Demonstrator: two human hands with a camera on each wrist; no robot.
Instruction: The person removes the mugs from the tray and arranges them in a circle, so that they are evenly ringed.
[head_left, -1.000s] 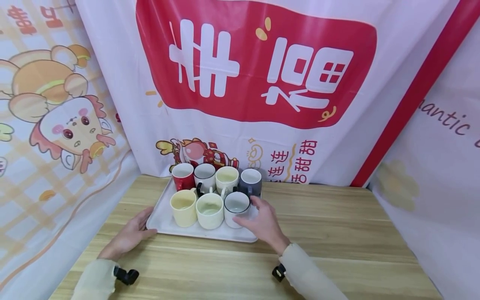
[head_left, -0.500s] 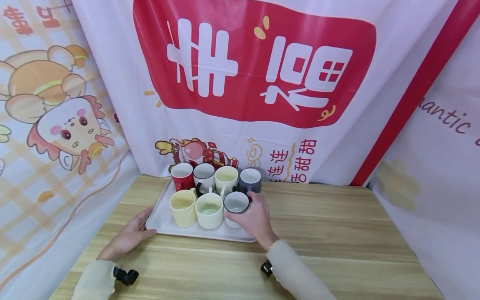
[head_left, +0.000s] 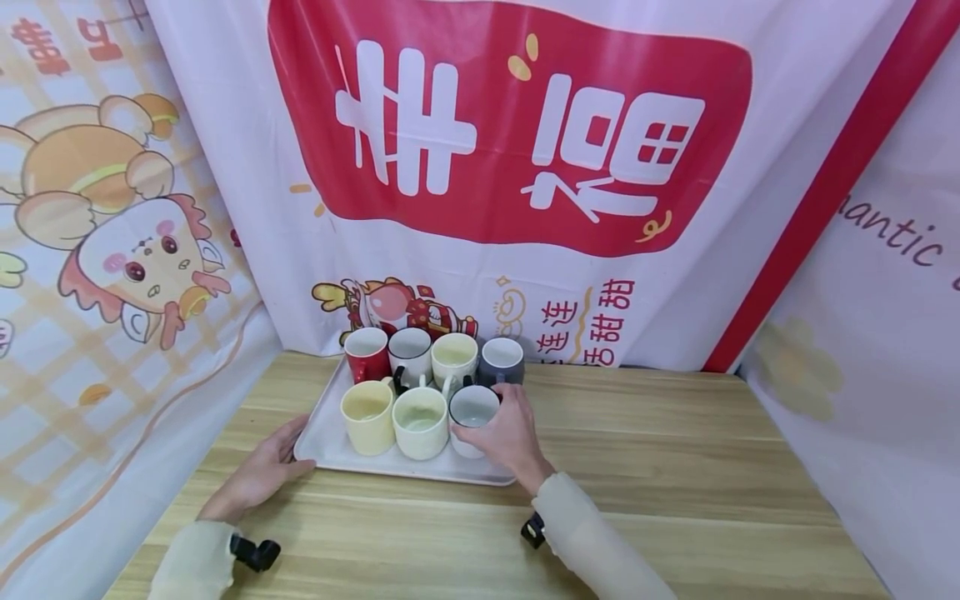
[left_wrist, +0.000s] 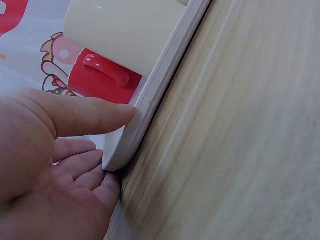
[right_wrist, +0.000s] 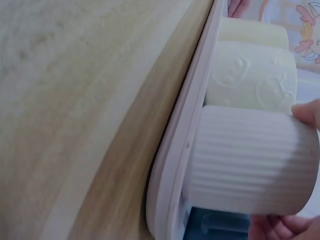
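Note:
A white tray [head_left: 322, 450] holds several mugs in two rows. My right hand [head_left: 506, 437] grips the ribbed white mug [right_wrist: 250, 160] with a dark rim at the front right. In the right wrist view this mug stands on the tray, fingers and thumb at opposite sides near its rim. My left hand [head_left: 262, 467] touches the tray's front left corner. The left wrist view shows its thumb on the rim and its fairly straight fingers against the corner. Beside the gripped mug are a pale green mug [head_left: 420, 429] and a yellow mug [head_left: 367, 421].
Behind stand a red mug [head_left: 367, 358], a white mug [head_left: 410, 354] with a black handle, a cream mug [head_left: 453, 358] and a grey mug [head_left: 502, 358]. The wooden table [head_left: 660, 467] ends at a printed cloth backdrop [head_left: 510, 125].
My right hand has moved slightly left and closed its fingers and thumb around the white mug. The left hand and the mugs stay where they were.

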